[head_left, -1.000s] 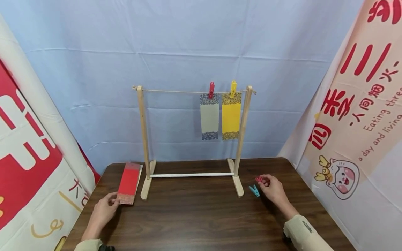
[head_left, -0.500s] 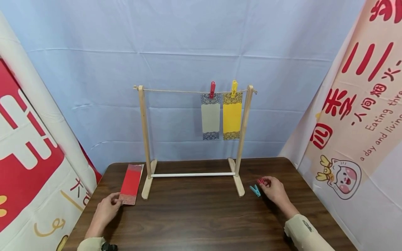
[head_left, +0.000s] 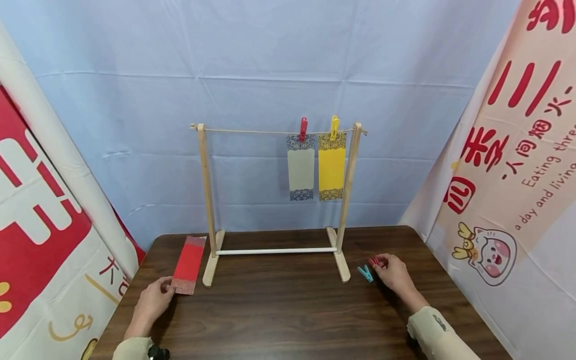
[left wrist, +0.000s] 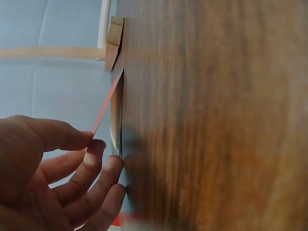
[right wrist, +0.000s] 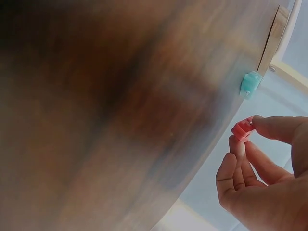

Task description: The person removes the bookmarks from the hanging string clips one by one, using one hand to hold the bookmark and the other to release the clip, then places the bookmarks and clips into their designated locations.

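At the table's left side my left hand (head_left: pixel 153 302) pinches the near left corner of a red card (head_left: pixel 188 265) with a lace-patterned end. In the left wrist view the red card (left wrist: pixel 103 110) slants up at the thumb, and a flat card-like layer (left wrist: pixel 117 130) lies beneath it along the table. On the right, my right hand (head_left: pixel 396 277) pinches a small red clothespin (head_left: pixel 374 261) between thumb and forefinger. Just left of it a light-blue clothespin (head_left: pixel 365 273) lies on the table, also seen as a teal clothespin (right wrist: pixel 250 84) in the right wrist view.
A wooden rack (head_left: pixel 208 190) stands between the hands with a string (head_left: pixel 247 131) across its top. From it hang a grey card (head_left: pixel 300 167) under a red clothespin (head_left: pixel 303 129) and a yellow card (head_left: pixel 331 167) under a yellow clothespin (head_left: pixel 334 128). Printed banners flank the table (head_left: pixel 288 310).
The red card has turned slightly and shifted right in my left hand, covering the pale edge that showed beside it. My right hand stays in place with the red clothespin.
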{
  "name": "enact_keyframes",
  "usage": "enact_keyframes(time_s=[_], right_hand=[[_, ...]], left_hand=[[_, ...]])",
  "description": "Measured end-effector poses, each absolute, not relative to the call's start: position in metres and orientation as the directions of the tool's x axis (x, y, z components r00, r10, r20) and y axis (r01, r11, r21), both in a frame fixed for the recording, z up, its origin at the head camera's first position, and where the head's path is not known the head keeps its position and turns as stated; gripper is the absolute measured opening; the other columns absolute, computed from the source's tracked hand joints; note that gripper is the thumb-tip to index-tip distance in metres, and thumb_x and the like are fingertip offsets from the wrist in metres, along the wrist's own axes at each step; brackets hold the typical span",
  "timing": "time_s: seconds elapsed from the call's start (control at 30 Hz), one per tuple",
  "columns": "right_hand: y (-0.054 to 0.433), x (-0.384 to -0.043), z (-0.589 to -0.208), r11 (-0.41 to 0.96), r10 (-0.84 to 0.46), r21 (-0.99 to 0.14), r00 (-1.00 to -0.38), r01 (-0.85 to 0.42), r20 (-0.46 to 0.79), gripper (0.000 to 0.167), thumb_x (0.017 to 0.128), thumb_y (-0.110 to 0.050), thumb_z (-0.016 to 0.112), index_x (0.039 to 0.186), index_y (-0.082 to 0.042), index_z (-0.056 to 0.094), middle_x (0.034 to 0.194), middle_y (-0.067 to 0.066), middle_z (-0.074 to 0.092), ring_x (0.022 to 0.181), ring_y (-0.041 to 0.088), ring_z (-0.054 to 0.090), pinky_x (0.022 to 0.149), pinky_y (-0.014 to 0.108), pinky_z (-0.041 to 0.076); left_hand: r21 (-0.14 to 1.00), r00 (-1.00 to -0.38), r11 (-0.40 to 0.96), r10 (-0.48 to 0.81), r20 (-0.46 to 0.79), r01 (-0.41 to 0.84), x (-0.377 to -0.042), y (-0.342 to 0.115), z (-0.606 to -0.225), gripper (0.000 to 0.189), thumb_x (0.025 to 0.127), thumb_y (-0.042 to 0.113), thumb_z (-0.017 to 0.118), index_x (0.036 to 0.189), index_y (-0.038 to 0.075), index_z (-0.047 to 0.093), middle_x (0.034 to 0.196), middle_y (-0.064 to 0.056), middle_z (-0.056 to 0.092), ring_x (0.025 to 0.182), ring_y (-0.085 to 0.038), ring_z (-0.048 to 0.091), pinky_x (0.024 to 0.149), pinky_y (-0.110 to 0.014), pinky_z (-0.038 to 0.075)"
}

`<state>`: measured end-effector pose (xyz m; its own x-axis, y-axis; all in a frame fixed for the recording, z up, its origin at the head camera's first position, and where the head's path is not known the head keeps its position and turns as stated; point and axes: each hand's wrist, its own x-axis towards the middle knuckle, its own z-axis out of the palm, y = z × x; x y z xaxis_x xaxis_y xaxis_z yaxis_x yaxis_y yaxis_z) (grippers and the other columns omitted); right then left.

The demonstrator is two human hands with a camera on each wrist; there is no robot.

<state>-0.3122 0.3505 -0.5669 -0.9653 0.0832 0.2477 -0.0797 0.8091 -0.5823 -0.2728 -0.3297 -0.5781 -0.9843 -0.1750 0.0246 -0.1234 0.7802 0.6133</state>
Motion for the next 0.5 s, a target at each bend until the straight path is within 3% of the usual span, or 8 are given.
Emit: enact_keyframes(time_s=[0.5], right_hand=[[0.3494, -0.3105, -0.5670, 0.818, 0.073, -0.571, -0.974, -0.065, 0.215, 0.032, 0.098, -0.006, 0.074, 0.122, 0.014, 0.067, 0.094, 0.020, 0.068, 0.079, 0.027, 0.065, 0.069, 0.040, 0.053]], left_hand=[[0.648, -0.963, 0.735, -0.269, 0.010, -0.199, -0.2665, -0.3277, -0.5797, 0.039, 0.103, 0.022, 0.062, 0.134, 0.000, 0.068, 0.101, -0.008, 0.075, 0.088, -0.026, 0.066, 0.066, -0.043, 0.047]])
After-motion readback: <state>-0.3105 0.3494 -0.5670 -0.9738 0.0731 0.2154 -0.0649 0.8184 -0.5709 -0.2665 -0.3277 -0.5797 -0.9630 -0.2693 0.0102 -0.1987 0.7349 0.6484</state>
